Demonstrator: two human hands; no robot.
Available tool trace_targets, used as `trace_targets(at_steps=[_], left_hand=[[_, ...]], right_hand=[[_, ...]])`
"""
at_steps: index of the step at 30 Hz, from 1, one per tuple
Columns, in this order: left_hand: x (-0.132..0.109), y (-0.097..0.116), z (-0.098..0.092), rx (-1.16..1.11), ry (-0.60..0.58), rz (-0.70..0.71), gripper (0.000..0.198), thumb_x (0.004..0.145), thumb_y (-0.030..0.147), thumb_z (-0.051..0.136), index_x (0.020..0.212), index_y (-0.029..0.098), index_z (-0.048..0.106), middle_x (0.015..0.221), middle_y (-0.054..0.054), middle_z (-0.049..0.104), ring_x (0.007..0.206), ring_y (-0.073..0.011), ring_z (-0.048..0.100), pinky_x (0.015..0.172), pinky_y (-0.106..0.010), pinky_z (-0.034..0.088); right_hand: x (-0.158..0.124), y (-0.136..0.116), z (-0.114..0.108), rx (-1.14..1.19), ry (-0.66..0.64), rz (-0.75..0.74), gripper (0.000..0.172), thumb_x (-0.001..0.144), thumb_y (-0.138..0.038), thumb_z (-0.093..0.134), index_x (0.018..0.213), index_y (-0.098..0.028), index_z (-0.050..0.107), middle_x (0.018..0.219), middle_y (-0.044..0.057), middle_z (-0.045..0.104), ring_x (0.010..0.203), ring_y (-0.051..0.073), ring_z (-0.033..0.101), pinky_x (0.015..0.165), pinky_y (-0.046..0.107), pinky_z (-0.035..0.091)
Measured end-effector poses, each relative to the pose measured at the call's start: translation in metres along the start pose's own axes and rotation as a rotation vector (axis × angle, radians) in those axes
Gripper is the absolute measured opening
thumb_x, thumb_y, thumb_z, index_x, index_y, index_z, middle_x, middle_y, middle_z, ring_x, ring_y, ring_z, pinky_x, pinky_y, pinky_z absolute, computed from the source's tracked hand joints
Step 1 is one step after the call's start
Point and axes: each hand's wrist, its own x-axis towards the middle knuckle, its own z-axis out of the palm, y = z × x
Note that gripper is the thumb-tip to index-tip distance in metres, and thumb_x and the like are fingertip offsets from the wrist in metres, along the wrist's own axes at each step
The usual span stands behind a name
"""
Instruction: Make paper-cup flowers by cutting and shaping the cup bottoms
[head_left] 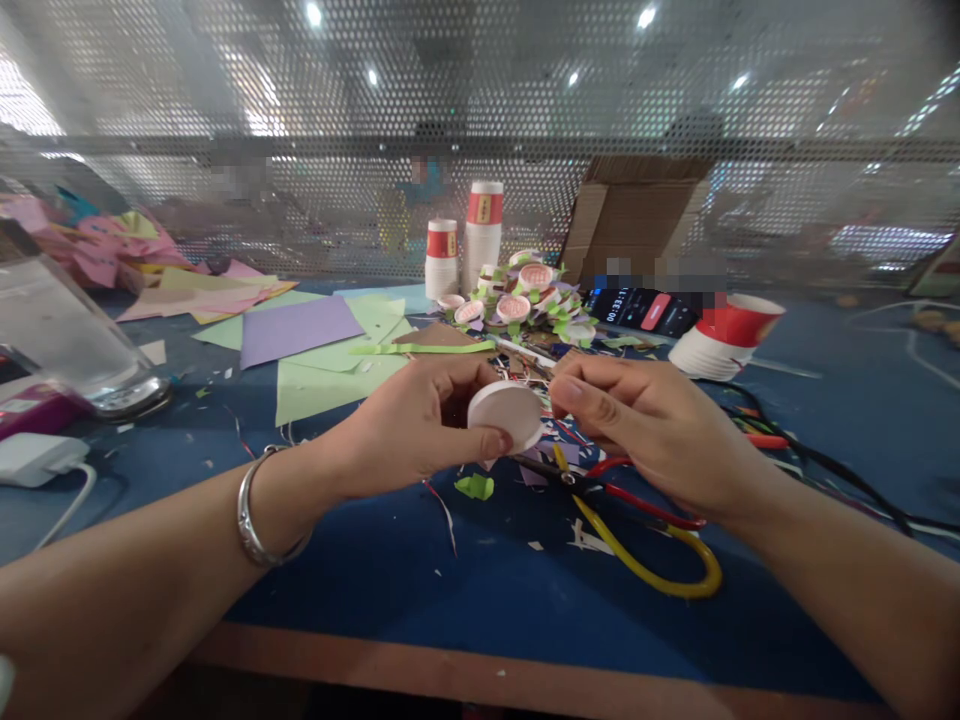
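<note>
My left hand [420, 425] is closed around a small white round disc [506, 415], thumb underneath and fingers behind it. A silver bangle [259, 510] sits on that wrist. My right hand [637, 425] is closed in a pinch right beside the disc's right edge, touching it; whether anything small is in those fingers is hidden. Both hands hover above the blue table [390, 560]. Under them lie yellow-handled scissors [652, 570] and red-handled scissors [645, 505], among paper scraps.
Behind the hands is a pile of decorated paper-cup pieces [525, 300], two stacks of red-and-white cups [469, 245], a tipped cup stack [724, 335], a phone showing a timer [637, 308], coloured paper sheets [315, 340], a clear container [60, 340] at left, black cables [810, 455] at right, and a perforated screen behind.
</note>
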Motion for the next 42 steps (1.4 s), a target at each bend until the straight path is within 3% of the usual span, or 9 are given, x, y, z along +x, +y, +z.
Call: trace_targets(at_steps=[6,14,21,26,29,31,37,42], left_hand=[[-0.002,0.005,0.002,0.084,-0.186,-0.072,0.013,0.080,0.013,0.067,0.092,0.013,0.071,0.081,-0.001,0.068,0.072,-0.0107,0.060,0.063,-0.021,0.046],[-0.001,0.005,0.001,-0.198,-0.081,-0.074,0.013,0.082,0.018,0.075,0.091,0.012,0.069,0.083,-0.003,0.068,0.074,-0.0106,0.060,0.068,-0.021,0.048],[0.001,0.006,-0.004,-0.461,-0.214,-0.084,0.024,0.076,0.007,0.081,0.097,0.014,0.071,0.087,-0.002,0.071,0.078,-0.0084,0.065,0.071,-0.017,0.052],[0.001,0.003,-0.005,-0.460,-0.111,-0.128,0.020,0.075,0.011,0.085,0.085,0.014,0.068,0.078,0.000,0.071,0.070,-0.0085,0.067,0.064,-0.016,0.052],[0.003,0.002,-0.007,-0.427,-0.029,-0.178,0.022,0.077,0.025,0.086,0.088,0.015,0.070,0.077,-0.001,0.072,0.062,-0.0087,0.069,0.045,-0.012,0.039],[0.003,0.001,-0.009,-0.420,-0.016,-0.203,0.025,0.079,0.032,0.086,0.093,0.016,0.072,0.081,-0.002,0.074,0.061,-0.0095,0.070,0.041,-0.012,0.035],[0.002,0.001,-0.009,-0.322,-0.094,-0.158,0.021,0.087,0.036,0.078,0.097,0.018,0.078,0.085,-0.004,0.076,0.072,-0.0102,0.072,0.059,-0.014,0.054],[0.002,0.003,-0.005,-0.237,-0.153,-0.115,0.016,0.091,0.030,0.074,0.099,0.017,0.079,0.091,-0.005,0.075,0.078,-0.0122,0.070,0.067,-0.020,0.059]], right_hand=[[0.000,0.002,0.002,-0.016,-0.051,0.010,0.043,0.087,-0.064,0.067,0.078,-0.021,0.067,0.073,-0.002,0.052,0.063,0.013,0.046,0.055,0.026,0.037],[0.001,0.003,0.001,0.040,-0.031,0.016,0.040,0.084,-0.058,0.073,0.074,-0.020,0.066,0.073,-0.001,0.054,0.068,0.014,0.050,0.062,0.027,0.041],[-0.001,0.006,0.002,0.279,-0.045,0.097,0.031,0.082,-0.052,0.079,0.083,-0.022,0.071,0.081,0.000,0.065,0.071,0.014,0.056,0.064,0.027,0.044],[-0.001,0.007,0.002,0.336,-0.031,0.120,0.027,0.081,-0.047,0.080,0.085,-0.022,0.072,0.083,0.000,0.067,0.072,0.014,0.059,0.065,0.026,0.046],[-0.001,0.007,0.001,0.351,-0.023,0.138,0.026,0.081,-0.046,0.081,0.088,-0.023,0.073,0.080,-0.001,0.068,0.068,0.013,0.058,0.060,0.026,0.045],[-0.001,0.006,0.001,0.360,-0.022,0.143,0.025,0.081,-0.046,0.081,0.089,-0.024,0.074,0.079,-0.001,0.068,0.067,0.013,0.058,0.057,0.025,0.044],[-0.001,0.004,0.003,0.356,-0.014,0.130,0.026,0.080,-0.047,0.082,0.083,-0.024,0.071,0.084,0.001,0.070,0.074,0.015,0.062,0.067,0.027,0.049],[0.000,0.002,0.003,0.263,0.002,0.111,0.029,0.081,-0.050,0.081,0.083,-0.022,0.070,0.078,0.000,0.067,0.069,0.014,0.059,0.061,0.026,0.048]])
